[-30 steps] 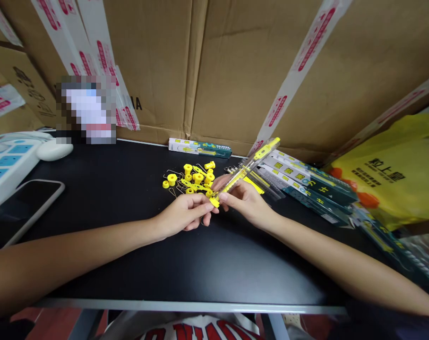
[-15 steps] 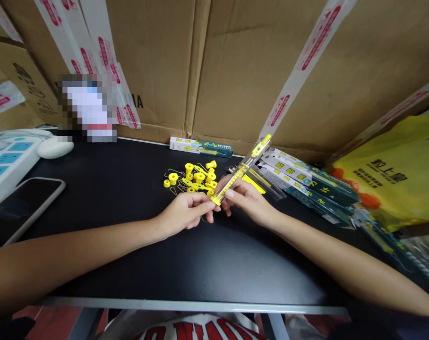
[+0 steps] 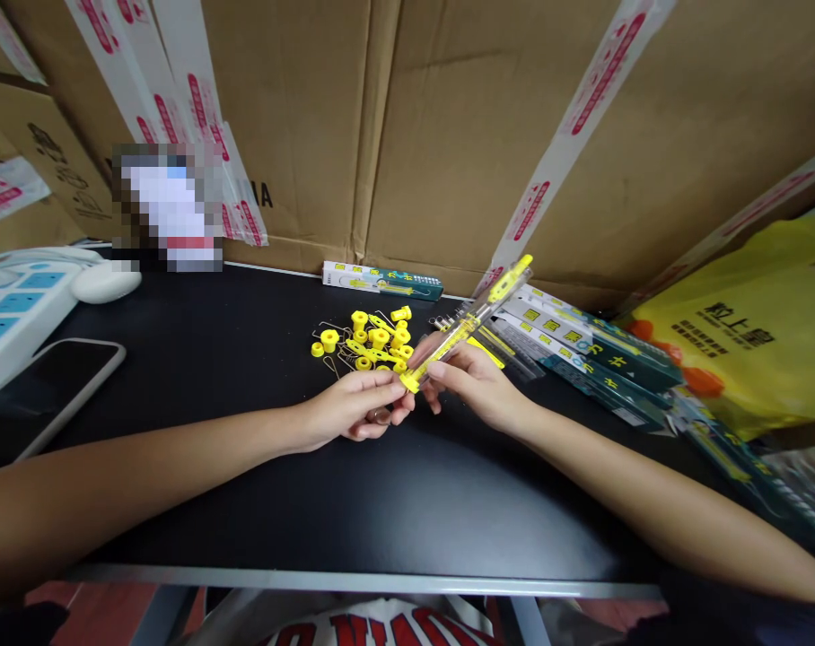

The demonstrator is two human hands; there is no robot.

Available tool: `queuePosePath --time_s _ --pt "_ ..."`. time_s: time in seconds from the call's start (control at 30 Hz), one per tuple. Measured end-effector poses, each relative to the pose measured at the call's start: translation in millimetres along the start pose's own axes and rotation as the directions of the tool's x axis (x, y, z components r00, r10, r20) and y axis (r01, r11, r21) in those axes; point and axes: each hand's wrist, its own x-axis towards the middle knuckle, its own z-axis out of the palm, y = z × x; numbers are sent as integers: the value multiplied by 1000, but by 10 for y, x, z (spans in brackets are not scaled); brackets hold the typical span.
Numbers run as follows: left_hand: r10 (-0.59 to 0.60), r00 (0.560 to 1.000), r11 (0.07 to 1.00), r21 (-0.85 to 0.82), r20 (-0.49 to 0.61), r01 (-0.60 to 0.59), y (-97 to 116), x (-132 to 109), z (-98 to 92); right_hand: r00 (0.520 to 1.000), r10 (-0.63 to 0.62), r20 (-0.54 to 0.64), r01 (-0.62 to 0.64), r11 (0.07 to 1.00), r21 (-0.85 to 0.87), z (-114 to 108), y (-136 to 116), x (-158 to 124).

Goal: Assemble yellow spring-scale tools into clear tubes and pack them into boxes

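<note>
A clear tubular spring scale (image 3: 473,321) with yellow parts inside slants up to the right above the black table. My right hand (image 3: 478,384) is closed around its lower half, thumb on top. At the tube's lower end, my left hand (image 3: 354,405) pinches the yellow end cap (image 3: 410,383) between thumb and fingers. A small round brownish piece (image 3: 381,416) shows at the left fingers; I cannot make out what it is. Just behind the hands lies a pile of yellow plugs (image 3: 379,337) with thin metal hooks. Part of the tube is hidden by the right fingers.
Clear tubes and yellow strips (image 3: 508,348) lie right of the pile. Printed spring scale boxes (image 3: 596,354) are stacked at the right beside a yellow bag (image 3: 750,332). Another box (image 3: 381,280) stands at the back. A phone (image 3: 48,395) and power strip (image 3: 17,301) are left.
The spring scale's upper end has swung a little to the right. My left fingers have shifted slightly at the end cap, and the small round piece now shows more clearly.
</note>
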Motion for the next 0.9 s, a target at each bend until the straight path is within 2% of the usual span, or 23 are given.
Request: queuePosePath --time_s 0.3,0.57,0.9 --pt "-2 999 998 -69 -42 -1 -2 -17 84 1000 12 -25 -12 1000 3 45 -31 -6" --pt "59 992 993 112 -114 -46 -62 22 113 995 63 -79 -61 998 22 152 -55 -15" --pt "66 997 997 33 -30 -66 -95 18 102 998 61 3 -61 998 1 132 -63 -22"
